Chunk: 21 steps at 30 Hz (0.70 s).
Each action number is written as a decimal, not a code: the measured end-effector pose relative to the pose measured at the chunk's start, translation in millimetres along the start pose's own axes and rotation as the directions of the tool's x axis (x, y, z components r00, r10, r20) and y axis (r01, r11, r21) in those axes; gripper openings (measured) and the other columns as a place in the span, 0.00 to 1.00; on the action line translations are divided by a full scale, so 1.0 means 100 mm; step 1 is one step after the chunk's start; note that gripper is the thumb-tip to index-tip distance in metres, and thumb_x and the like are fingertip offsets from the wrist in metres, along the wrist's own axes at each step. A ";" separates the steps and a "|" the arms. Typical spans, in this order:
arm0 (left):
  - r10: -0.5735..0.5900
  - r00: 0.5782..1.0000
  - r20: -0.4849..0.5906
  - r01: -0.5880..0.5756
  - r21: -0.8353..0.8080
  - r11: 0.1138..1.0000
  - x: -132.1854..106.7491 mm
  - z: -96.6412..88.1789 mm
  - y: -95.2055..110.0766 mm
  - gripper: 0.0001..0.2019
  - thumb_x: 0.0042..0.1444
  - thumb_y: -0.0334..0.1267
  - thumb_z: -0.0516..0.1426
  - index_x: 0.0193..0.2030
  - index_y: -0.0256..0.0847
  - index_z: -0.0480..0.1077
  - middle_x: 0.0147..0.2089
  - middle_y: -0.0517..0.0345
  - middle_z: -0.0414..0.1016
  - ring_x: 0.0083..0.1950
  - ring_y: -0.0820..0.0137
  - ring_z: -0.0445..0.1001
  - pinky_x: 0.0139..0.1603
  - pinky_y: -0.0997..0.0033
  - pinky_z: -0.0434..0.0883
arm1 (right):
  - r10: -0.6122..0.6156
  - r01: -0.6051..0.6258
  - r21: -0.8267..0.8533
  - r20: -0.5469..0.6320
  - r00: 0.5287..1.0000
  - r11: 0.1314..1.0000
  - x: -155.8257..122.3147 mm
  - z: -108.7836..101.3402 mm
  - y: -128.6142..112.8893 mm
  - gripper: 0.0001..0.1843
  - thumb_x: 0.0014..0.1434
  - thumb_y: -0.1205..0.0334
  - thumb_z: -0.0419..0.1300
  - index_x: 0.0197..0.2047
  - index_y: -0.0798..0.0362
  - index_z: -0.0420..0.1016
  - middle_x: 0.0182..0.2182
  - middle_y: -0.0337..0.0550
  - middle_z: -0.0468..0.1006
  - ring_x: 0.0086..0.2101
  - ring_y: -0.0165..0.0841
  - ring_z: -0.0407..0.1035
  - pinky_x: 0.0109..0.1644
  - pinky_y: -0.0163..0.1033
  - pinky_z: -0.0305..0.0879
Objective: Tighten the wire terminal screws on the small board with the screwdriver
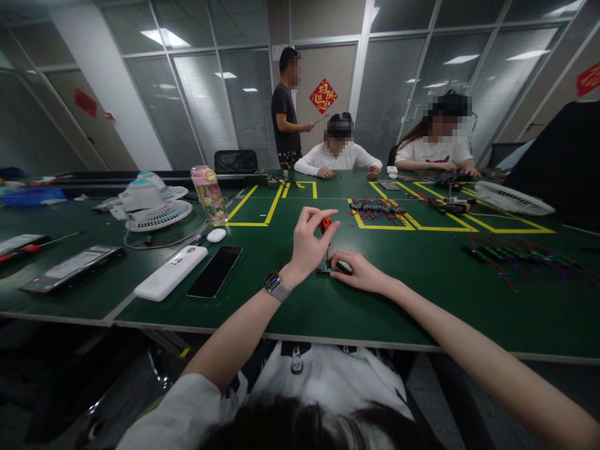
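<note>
My left hand (309,240), with a watch on its wrist, is closed round an orange-and-black screwdriver (327,223). The screwdriver stands upright, its thin shaft pointing down at a small green circuit board (322,270) on the table. My right hand (359,273) rests on the tabletop with its fingers pinched at the board's right side. A dark rounded piece (344,267) shows between that thumb and fingers; its kind is unclear. Where the screwdriver tip meets the board is too small to make out.
Left on the green table (281,312) lie a black phone (214,272), a white power bank (171,273), a bottle (209,197) and small fans (157,203). Wired boards (377,211) lie ahead, more (520,256) at right. Two people sit opposite; another stands behind.
</note>
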State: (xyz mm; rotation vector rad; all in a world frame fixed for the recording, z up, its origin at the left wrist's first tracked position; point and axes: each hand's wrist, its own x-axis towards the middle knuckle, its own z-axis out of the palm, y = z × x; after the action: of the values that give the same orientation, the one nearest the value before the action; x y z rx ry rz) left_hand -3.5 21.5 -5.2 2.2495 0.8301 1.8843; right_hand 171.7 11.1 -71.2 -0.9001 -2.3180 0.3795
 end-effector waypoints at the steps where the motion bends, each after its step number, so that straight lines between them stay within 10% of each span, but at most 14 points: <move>1: -0.010 1.000 0.004 0.010 0.002 1.000 0.00 -0.01 0.00 0.09 0.62 0.39 0.56 0.47 0.42 0.74 0.39 0.57 0.67 0.40 0.71 0.69 0.45 0.71 0.69 | 0.001 -0.001 0.001 -0.001 1.000 1.000 0.00 0.00 0.00 0.03 0.58 0.66 0.61 0.34 0.52 0.69 0.43 0.47 0.76 0.44 0.39 0.72 0.50 0.45 0.67; 21: -0.037 0.998 0.049 0.044 -0.133 0.990 -0.01 0.00 -0.01 0.15 0.67 0.34 0.47 0.55 0.43 0.70 0.49 0.52 0.72 0.49 0.70 0.71 0.52 0.68 0.69 | -0.006 0.006 0.007 0.010 1.000 1.000 0.00 -0.01 -0.01 0.03 0.59 0.66 0.61 0.35 0.52 0.70 0.43 0.47 0.76 0.45 0.39 0.72 0.51 0.45 0.67</move>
State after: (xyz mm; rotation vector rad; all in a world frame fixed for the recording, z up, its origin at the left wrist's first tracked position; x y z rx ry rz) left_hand -3.7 21.8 -6.3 2.1715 0.7143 1.8050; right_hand 171.5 10.7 -70.1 -0.8894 -2.3265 0.3893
